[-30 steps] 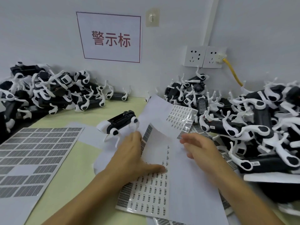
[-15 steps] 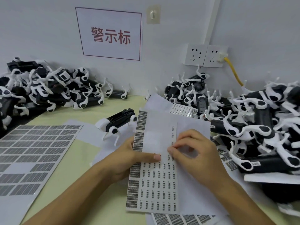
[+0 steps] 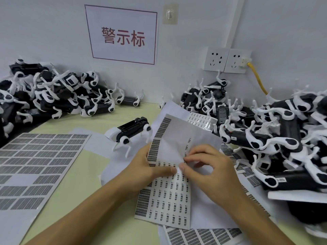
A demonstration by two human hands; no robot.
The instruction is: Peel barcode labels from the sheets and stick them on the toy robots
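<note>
On the pale green table (image 3: 92, 124), the left hand (image 3: 141, 167) grips a white label sheet (image 3: 168, 197) printed with small Chinese labels too fine to read, while the right hand (image 3: 205, 167) pinches at a label on it. A black-and-white toy robot (image 3: 131, 133) stands just behind. The white wall sign (image 3: 122, 35) reads 警示标 in red.

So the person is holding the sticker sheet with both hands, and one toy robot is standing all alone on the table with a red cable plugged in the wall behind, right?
Nearly. The cable is yellow, not red; the head view shows it plugged into the wall socket.
</note>
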